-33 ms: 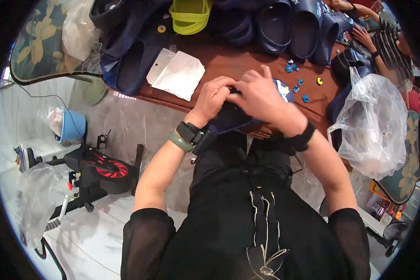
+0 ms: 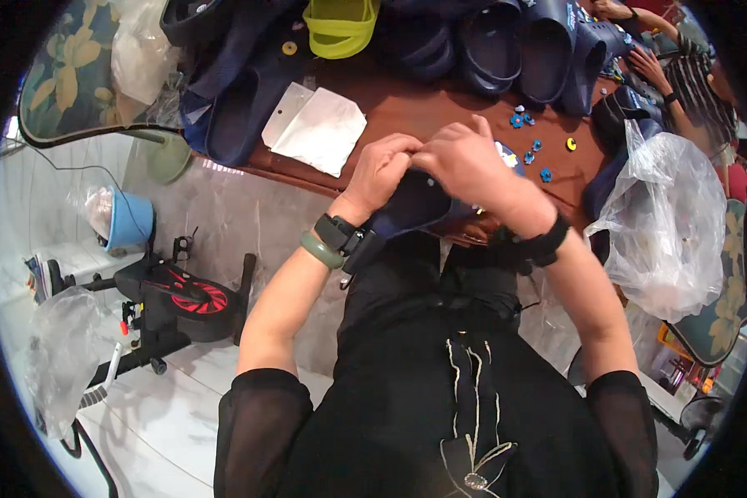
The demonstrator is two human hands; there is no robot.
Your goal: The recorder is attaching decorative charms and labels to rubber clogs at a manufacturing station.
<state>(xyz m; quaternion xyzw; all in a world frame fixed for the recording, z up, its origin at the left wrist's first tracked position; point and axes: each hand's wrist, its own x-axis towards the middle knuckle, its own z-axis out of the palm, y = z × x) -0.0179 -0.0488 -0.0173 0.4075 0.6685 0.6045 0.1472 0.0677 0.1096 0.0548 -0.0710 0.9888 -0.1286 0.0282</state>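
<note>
**Both hands working on a dark navy foam clog at counter edge**

Left hand [image 2: 383,168] and right hand [image 2: 471,162] are pressed close together, knuckles nearly touching, both curled over the dark navy foam clog [image 2: 411,207]. The clog sits at the near edge of the brown wooden counter [image 2: 407,108], partly over the lap. Fingertips are tucked against the clog's upper; what they pinch is hidden, cannot tell if a charm is between them.

Around it: small blue and yellow plastic shoe charms [image 2: 533,153] scattered at 1 o'clock of the hands, just beside the right hand. White flat plastic pouch [image 2: 315,129] at 10 o'clock, near. Row of more navy foam clogs [image 2: 506,41] at 12 o'clock along the far counter side, with a lime green foam clog [image 2: 340,25] at 11 o'clock. Crumpled clear plastic bag [image 2: 668,216] at 3 o'clock, well apart. Another person's hand [image 2: 651,70] at 2 o'clock, far corner.

Step, as judged: fitting or pressing something small into the clog's upper, mid-way, grip firm. Next move likely calls for steady thumb pressure with the left hand bracing the clog, then a reach to the charms at 1 o'clock.
</note>
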